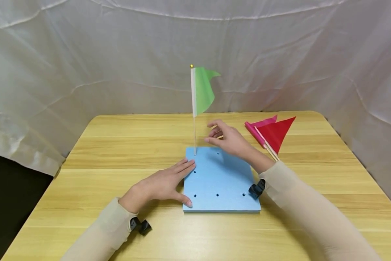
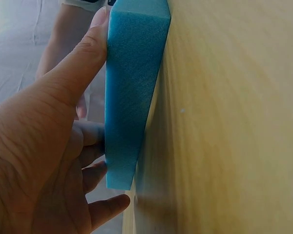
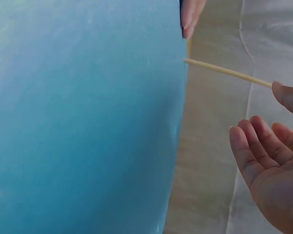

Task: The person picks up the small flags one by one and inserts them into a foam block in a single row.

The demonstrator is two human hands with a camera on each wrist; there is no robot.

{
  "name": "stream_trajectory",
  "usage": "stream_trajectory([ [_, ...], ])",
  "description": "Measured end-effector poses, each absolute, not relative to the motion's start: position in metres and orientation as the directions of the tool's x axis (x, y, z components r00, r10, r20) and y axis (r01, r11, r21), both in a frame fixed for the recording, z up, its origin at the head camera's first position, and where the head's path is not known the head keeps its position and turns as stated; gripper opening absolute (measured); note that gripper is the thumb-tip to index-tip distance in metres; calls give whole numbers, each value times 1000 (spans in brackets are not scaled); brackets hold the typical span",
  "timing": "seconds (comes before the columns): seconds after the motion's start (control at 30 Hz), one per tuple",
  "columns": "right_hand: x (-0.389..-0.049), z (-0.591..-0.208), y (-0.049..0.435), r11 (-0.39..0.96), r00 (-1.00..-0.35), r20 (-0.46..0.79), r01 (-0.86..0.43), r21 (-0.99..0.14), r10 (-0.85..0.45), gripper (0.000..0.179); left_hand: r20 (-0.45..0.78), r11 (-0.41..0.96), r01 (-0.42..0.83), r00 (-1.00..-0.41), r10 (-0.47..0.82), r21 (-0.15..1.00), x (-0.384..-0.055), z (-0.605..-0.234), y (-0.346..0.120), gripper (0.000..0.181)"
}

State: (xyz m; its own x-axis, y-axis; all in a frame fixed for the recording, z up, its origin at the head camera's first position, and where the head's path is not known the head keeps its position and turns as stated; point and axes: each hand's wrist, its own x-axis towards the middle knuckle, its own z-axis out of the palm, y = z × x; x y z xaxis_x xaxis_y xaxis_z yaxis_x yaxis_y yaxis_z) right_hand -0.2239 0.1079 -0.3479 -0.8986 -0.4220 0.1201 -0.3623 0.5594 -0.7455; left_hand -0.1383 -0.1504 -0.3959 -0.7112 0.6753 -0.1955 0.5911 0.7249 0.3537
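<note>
Pale, creased cloth (image 1: 169,47) hangs behind and around a light wood table (image 1: 117,156). Near the middle of the tabletop lies a flat light-blue block (image 1: 221,177). At its far left corner a green flag (image 1: 203,90) stands upright, its thin stick set in the block. The left hand (image 1: 164,185) rests on the block's left edge, fingers spread, thumb on the near left corner. Over the far part of the block, the right hand (image 1: 228,137) hovers with fingers loosely bent and holding nothing, just right of the stick; the two hands are apart. Right of the block, a red flag (image 1: 278,132) lies partly over a pink flag (image 1: 251,129). Small dark holes (image 1: 217,195) dot the block, three along its near side. Smallest, a gold ball (image 1: 191,66) tops the green flag.
</note>
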Motion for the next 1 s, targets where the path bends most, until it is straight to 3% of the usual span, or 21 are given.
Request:
stream_trajectory([
  [0.43, -213, -340, 162, 606, -920, 57, -301, -736, -387, 48, -197, 722, 619, -701, 685, 308, -139, -397, -152, 118],
  [1.0, -196, -341, 217, 655, -909, 110, -369, -659, -401, 51, -128, 682, 704, -671, 730, 199, -140, -398, -153, 113],
])
